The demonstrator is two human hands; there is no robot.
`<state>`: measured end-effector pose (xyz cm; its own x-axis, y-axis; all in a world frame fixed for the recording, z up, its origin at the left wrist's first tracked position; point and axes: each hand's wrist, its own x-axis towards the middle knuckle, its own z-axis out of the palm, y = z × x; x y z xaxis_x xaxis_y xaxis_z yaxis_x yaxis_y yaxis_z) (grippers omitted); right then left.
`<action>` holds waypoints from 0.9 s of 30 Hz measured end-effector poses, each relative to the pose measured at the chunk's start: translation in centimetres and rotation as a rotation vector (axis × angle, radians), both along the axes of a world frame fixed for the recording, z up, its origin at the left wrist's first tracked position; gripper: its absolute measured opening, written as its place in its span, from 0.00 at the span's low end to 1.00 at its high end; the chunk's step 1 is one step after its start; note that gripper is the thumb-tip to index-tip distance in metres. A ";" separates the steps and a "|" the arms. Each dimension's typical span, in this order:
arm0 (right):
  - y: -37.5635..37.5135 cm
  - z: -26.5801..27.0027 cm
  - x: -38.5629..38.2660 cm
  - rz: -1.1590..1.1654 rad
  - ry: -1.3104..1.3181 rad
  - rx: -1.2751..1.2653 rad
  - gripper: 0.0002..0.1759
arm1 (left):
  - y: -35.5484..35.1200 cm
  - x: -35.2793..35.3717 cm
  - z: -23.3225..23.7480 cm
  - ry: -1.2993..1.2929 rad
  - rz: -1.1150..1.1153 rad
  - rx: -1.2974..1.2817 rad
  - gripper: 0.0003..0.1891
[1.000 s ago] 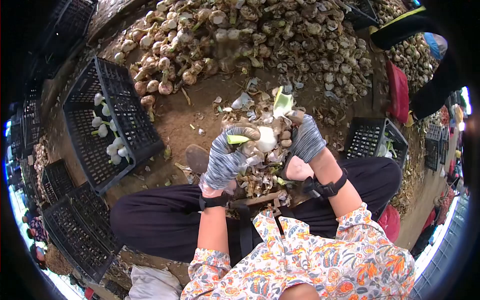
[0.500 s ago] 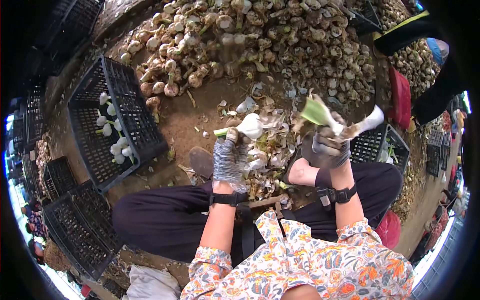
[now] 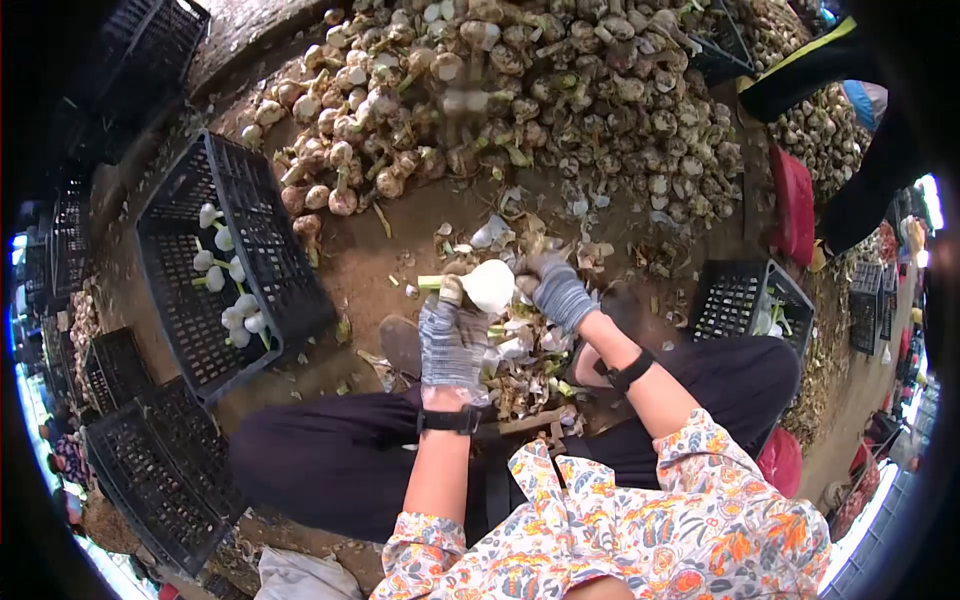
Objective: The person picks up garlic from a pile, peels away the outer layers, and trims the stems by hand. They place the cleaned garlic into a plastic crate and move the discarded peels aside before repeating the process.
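Observation:
A white peeled garlic bulb [image 3: 491, 287] with a short green stem points its stem to the left. My left hand [image 3: 447, 340], in a grey striped glove, is closed round it, thumb and fingers where the stem meets the bulb. My right hand [image 3: 563, 292], gloved the same way, reaches in from the right, its blurred fingertips close to the bulb's root end. Beneath both hands, papery garlic skins [image 3: 518, 380] litter the ground between my feet.
A big heap of unpeeled garlic [image 3: 620, 100] lies ahead. On the left a tilted black crate [image 3: 285, 250] contains several cleaned bulbs; a second crate [image 3: 722, 292] with garlic stands at right. Beyond it are a red object [image 3: 792, 205] and another person's dark-clothed leg [image 3: 875, 190].
My right hand has swung left to the bulb; the long strip of skin and green leaf it held is no longer in it. My left hand keeps the garlic bulb, shifted slightly left.

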<state>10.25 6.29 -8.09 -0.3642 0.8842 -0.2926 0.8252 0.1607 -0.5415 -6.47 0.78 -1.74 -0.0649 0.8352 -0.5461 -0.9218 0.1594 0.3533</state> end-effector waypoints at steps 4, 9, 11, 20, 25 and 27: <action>5.4 0.3 0.6 0.077 -0.354 -0.340 0.21 | 0.9 -4.2 1.0 -0.254 0.222 -0.151 0.18; 13.7 -0.7 0.7 -0.158 -0.232 0.294 0.18 | 0.8 -12.7 4.5 -0.304 0.742 0.224 0.22; 17.5 -1.0 -0.3 -0.067 -0.312 0.356 0.18 | -0.5 -15.2 4.2 -0.124 0.608 0.445 0.24; 25.1 -3.0 -0.2 0.114 -0.443 0.377 0.16 | 2.4 -9.3 3.7 0.039 0.333 0.099 0.16; 17.8 0.0 3.1 -0.066 0.206 0.167 0.15 | 3.5 -4.1 1.1 0.707 -0.022 -0.062 0.22; 13.1 4.8 1.3 -0.135 0.502 -0.199 0.17 | 3.5 -1.6 1.0 0.819 -0.162 0.113 0.31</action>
<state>11.56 19.35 -3.33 -0.3889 0.8780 -0.2791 0.4645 -0.0747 -0.8824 -8.09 4.30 -0.71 -0.2786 0.9151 -0.2914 -0.3356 0.1915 0.9223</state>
